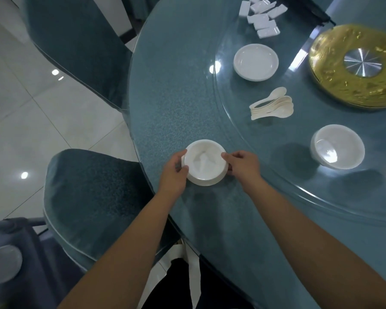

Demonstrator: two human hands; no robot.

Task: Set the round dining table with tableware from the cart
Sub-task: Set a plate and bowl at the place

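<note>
White plate (204, 162) on table (169, 103), left hand (174, 172) and right hand (241, 166) gripping, no writing legible

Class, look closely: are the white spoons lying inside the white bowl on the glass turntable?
No: the stacked white spoons lie apart from the white bowl.

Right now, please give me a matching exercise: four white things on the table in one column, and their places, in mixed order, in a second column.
Things:
1. plate stack
2. spoons
3. bowl stack
4. small dish

Places:
A. between both hands, near the table edge
B. on the glass turntable, nearest the person
C. just in front of the rectangular rests
D. between plate stack and bowl stack

Pairs: 1-C, 2-D, 3-B, 4-A
</note>
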